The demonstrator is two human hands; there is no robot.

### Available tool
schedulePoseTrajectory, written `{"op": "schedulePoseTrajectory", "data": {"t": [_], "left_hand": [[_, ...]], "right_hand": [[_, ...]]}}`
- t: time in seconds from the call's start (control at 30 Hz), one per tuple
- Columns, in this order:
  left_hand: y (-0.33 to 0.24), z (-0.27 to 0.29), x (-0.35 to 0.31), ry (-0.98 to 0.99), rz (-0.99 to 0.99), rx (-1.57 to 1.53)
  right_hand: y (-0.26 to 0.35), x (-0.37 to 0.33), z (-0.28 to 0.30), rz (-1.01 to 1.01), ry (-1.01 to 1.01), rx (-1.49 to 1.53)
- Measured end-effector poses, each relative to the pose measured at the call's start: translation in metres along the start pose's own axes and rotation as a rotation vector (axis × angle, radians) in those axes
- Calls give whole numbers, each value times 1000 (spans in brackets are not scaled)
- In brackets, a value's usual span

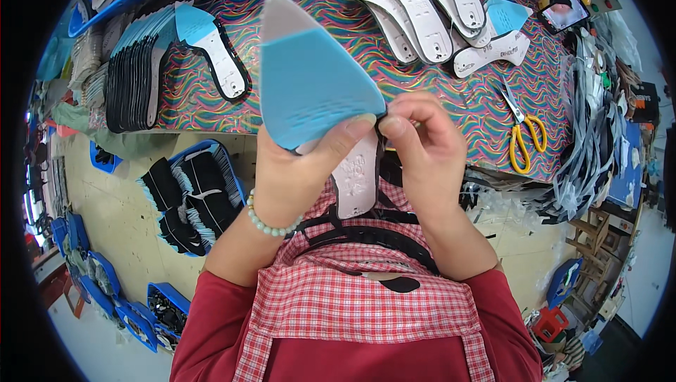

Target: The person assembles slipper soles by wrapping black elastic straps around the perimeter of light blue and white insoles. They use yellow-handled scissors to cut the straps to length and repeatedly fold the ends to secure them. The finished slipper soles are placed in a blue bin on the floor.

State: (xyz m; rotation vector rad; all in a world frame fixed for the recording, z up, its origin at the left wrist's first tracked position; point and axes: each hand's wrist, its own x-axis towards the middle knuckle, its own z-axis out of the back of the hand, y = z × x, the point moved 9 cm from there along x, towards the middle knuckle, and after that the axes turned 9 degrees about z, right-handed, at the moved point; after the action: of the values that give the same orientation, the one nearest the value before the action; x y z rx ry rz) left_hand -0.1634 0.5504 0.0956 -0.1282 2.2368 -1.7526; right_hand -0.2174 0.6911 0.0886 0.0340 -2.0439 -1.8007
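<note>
Tabletop (486, 125): I'm seeing wavy, many-coloured patterning running to its edges.
Floor (123, 202): spreading cream and tiled beyond the near edge, turning greyer farther out.
Wooden frame (596, 233): standing past the near right corner.
Red stool (551, 323): sitting below that.
Light: falling brightly across tabletop and floor.

Dark printed characters run across a flat white piece (493, 56) beside the stacked insoles (422, 26) at upper right. Small lettering also marks a dark box (644, 109) near the far right rim. The held insole (357, 188) bears faint raised marks on its pale narrow part, too indistinct to read.
</note>
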Motion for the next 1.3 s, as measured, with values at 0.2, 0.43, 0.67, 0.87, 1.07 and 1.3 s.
{"op": "schedulePoseTrajectory", "data": {"t": [0.2, 0.43, 0.67, 0.87, 1.07, 1.3], "left_hand": [[-21, -15, 15, 268, -178, 362], [-47, -7, 20, 138, -298, 27], [-34, 0, 12, 44, -216, -137], [-12, -12, 38, 35, 9, -213], [15, -28, 27, 183, 79, -194], [26, -40, 25, 481, 245, -329]], "right_hand": [[44, 31, -19, 467, 505, -372], [4, 7, -30, -206, 154, 393], [-5, -21, -22, -185, 162, 221], [-1, -8, -13, -78, 201, -247], [23, 1, -10, 355, 210, -577], [57, 39, 2, 493, 180, -467]]}}
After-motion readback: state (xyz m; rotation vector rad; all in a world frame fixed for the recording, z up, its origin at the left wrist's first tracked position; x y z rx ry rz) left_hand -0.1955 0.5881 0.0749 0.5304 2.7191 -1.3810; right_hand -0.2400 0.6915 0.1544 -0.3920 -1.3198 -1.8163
